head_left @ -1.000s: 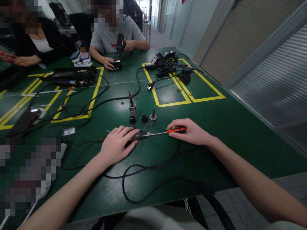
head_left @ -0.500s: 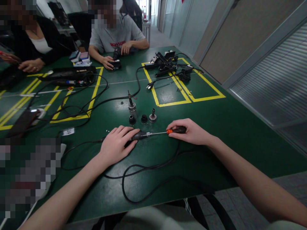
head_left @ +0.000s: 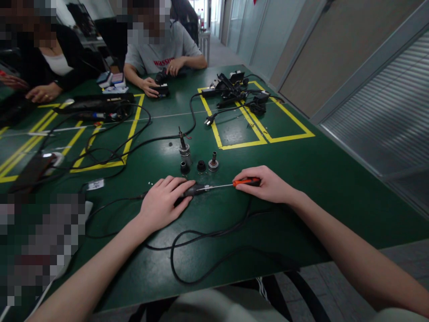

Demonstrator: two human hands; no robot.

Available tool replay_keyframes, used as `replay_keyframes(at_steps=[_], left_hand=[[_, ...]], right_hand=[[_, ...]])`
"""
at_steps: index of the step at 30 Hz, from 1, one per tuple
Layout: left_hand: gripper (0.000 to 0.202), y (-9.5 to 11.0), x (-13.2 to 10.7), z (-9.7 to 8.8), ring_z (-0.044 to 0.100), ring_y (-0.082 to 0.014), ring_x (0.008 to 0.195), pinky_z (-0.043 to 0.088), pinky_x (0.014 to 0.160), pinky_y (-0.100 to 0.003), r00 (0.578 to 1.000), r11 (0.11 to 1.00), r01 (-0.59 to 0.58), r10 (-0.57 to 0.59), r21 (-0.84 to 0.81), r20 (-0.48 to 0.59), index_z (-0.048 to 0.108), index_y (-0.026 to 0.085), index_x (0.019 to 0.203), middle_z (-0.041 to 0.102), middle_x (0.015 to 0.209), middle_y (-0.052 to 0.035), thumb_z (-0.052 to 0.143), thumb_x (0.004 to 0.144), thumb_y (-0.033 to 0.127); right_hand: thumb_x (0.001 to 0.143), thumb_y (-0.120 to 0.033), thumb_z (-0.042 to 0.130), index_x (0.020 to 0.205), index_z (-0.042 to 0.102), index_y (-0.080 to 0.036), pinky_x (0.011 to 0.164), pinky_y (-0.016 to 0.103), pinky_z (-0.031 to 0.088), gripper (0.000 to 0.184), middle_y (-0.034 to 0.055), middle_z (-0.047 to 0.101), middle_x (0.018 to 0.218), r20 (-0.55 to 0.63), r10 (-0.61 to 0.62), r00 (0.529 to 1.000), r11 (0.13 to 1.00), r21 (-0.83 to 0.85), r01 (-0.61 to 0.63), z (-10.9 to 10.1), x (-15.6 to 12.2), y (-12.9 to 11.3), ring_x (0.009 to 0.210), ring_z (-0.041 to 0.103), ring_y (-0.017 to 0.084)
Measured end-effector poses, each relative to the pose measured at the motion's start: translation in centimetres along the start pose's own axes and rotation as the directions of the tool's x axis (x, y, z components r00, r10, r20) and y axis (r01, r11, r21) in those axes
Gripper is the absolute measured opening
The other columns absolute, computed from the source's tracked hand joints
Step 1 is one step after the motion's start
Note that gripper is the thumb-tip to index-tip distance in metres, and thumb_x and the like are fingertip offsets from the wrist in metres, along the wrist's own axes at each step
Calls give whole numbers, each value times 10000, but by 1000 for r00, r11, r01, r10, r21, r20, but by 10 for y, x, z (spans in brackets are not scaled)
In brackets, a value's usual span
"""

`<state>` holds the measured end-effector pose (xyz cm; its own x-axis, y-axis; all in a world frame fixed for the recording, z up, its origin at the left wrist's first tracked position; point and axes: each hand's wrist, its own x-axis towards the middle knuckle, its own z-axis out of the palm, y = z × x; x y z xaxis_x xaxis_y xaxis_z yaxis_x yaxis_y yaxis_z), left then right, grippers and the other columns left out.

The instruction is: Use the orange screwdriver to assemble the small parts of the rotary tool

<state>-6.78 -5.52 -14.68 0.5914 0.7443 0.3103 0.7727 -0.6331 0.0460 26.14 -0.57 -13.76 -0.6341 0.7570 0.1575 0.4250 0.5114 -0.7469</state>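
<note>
My left hand (head_left: 163,201) lies over a black corded tool (head_left: 192,191) on the green table (head_left: 301,170), fingers curled down on it and pressing it flat. My right hand (head_left: 268,184) is closed around the orange-and-black handle of a screwdriver (head_left: 246,182). Its thin metal shaft points left, with the tip at the tool's nose. The tool's black cable (head_left: 208,235) loops toward the table's near edge. Just beyond the tool stand three small parts: a metal cylinder with a spindle (head_left: 184,150), a black ring (head_left: 201,166) and a small metal fitting (head_left: 213,163).
Yellow tape (head_left: 234,145) marks rectangles on the table. A pile of black adapters and plugs (head_left: 236,91) lies at the back right. Cables and a long black device (head_left: 97,103) cover the left. Two other people sit at the far side, one handling a drill (head_left: 161,77).
My hands stay in place while the screwdriver handle turns slightly in my right fingers. The person opposite has lowered the drill to the table.
</note>
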Motion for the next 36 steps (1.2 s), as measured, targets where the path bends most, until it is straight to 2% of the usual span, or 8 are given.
replay_keyframes(at_steps=[6,11,15,20,26,33,36], left_hand=[[365,1,-1,1,663,-247,1035,538,821,-399,1000,1000,-8,8,10,-12,646,195,1342,745,1210,-78,536,1031,350],[356,1,-2,0,663,-242,1026,532,807,-392,1000,1000,-9,10,7,-17,649,193,1335,745,1201,-72,544,1028,339],[359,0,-1,2,662,-243,1025,534,813,-393,1000,1000,-11,11,3,-22,647,194,1340,744,1200,-71,548,1026,338],[366,0,-1,1,663,-246,1033,536,814,-393,1000,1000,-16,16,-2,-20,646,187,1343,742,1202,-78,545,1027,340],[370,0,0,0,664,-247,1038,537,819,-392,1000,1000,-14,14,-4,-22,648,187,1347,742,1208,-87,540,1028,343],[370,0,-2,1,664,-245,1042,540,827,-396,1000,1000,-7,7,-2,-13,646,195,1347,741,1217,-82,534,1032,353],[367,0,-2,1,663,-246,1037,541,826,-398,1000,1000,-8,8,3,-16,647,195,1343,743,1209,-79,534,1031,351]], right_hand=[[926,-388,727,980,782,-164,675,282,503,236,63,730,855,-37,-49,998,999,-12,49,-2,0,1,722,660,166],[980,-360,639,930,795,-159,638,280,476,260,63,726,792,17,-63,998,996,-59,64,-1,0,-1,673,647,156],[1003,-359,598,930,793,-164,674,278,506,286,73,774,835,49,-29,998,999,-27,31,0,0,0,723,690,168],[964,-388,668,958,776,-177,712,289,531,237,73,757,878,26,-29,999,1000,12,29,-2,0,1,767,696,182],[912,-348,730,958,762,-176,747,298,540,181,61,748,893,-12,-20,1000,1000,7,20,-2,-1,-1,774,694,179],[993,-392,597,955,803,-164,659,277,515,309,66,805,850,66,24,998,999,-32,-22,1,1,-2,712,715,175],[1003,-392,579,963,809,-171,685,285,524,322,67,817,880,65,29,997,999,-39,-26,1,1,-2,742,731,182]])
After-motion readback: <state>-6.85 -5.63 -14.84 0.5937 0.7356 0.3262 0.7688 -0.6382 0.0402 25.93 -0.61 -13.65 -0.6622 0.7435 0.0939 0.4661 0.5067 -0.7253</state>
